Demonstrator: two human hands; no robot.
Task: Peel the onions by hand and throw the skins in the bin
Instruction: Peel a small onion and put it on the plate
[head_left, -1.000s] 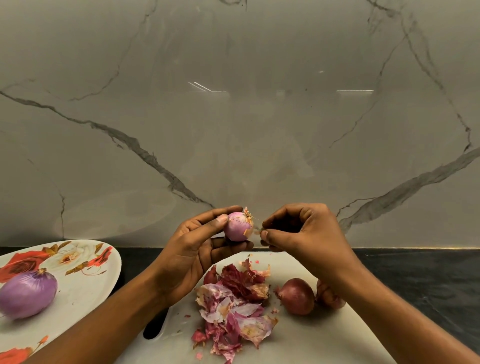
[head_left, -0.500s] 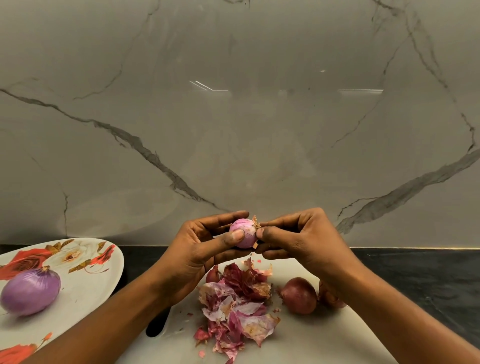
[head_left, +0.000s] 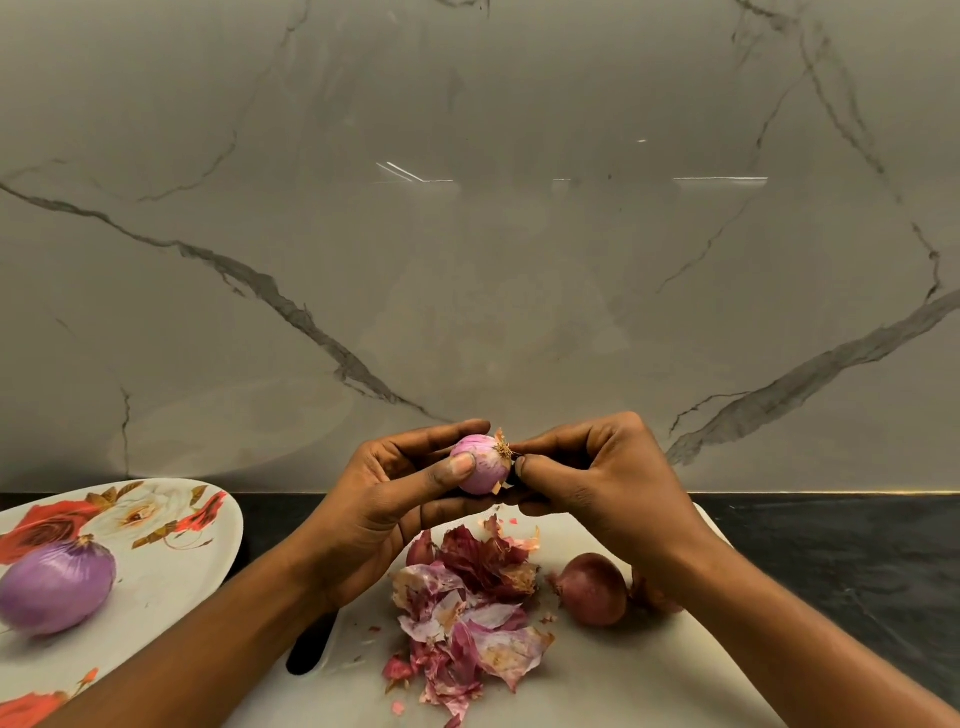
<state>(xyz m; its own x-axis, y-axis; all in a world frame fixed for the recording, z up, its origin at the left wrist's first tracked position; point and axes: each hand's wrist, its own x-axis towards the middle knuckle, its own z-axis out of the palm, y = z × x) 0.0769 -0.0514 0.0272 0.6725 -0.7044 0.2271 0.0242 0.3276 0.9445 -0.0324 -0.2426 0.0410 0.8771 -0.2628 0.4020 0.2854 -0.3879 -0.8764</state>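
My left hand grips a small pink onion, mostly peeled, with the thumb across its front. My right hand pinches at the dry root end of that onion with thumb and fingertips. Both hands hover above a white cutting board. Below them lies a pile of red and purple onion skins. An unpeeled red onion sits on the board to the right of the pile, and another is partly hidden behind my right wrist. A peeled purple onion rests on a floral plate at the left.
A grey marble wall rises right behind the dark counter. The board's black handle slot shows under my left forearm. No bin is in view.
My right hand has closed in from a small gap to the onion's root end and now pinches it. Both hands have shifted slightly right with the onion.
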